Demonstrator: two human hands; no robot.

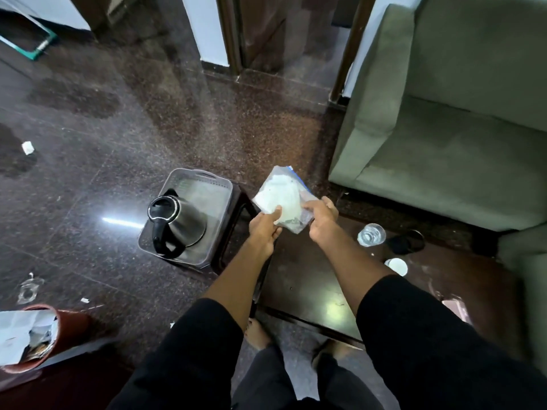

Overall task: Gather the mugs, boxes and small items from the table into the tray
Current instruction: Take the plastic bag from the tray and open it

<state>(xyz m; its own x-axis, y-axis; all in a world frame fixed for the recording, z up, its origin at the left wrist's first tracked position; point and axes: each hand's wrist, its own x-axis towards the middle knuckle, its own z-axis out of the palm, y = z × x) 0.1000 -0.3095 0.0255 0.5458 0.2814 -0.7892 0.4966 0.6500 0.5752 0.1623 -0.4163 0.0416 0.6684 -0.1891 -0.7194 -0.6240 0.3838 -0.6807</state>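
Note:
A clear plastic zip bag (281, 196) with white contents is held in the air between the tray and the dark table. My left hand (265, 229) grips its lower left edge and my right hand (321, 220) pinches its lower right edge. The grey plastic tray (219, 184) sits on a small dark stool to the left of the bag, and a steel electric kettle (174, 223) stands inside it. On the dark wooden table (310, 279) stand a clear drinking glass (371, 234) and a white cup (396, 266).
A green sofa (444, 143) fills the right side behind the table. A red-brown bin (38, 338) with paper waste stands at lower left. Scraps of paper and plastic (28, 147) lie on the glossy granite floor. A dark slipper (407, 241) lies beside the glass.

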